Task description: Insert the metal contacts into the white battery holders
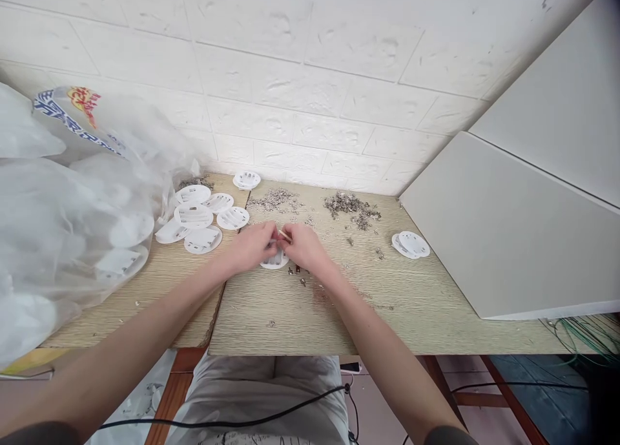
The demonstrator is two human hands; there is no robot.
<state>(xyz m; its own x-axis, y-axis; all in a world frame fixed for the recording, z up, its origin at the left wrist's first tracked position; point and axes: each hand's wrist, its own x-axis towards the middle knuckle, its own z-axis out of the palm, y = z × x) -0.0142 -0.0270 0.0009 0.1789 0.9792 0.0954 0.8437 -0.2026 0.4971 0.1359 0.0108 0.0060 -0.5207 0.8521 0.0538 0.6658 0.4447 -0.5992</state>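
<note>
My left hand (254,246) and my right hand (304,246) meet over a round white plastic disc (275,261) on the table. The fingers of the left hand are bent and closed at the disc's far side; what they pinch is hidden. Between the fingertips of my right hand shows a thin pale stick (285,236), too small to name more exactly. A few small metal pieces (297,270) lie just right of the disc. Beyond the hands are a scattered pile of small silvery metal parts (275,200) and a darker pile of metal clips (349,206).
More slotted white discs (194,216) lie heaped at the left, beside a big clear plastic bag (72,238) full of white parts. Two or more stacked discs (411,244) sit at the right near a large white panel (523,225). Green wires (591,338) lie at the right edge.
</note>
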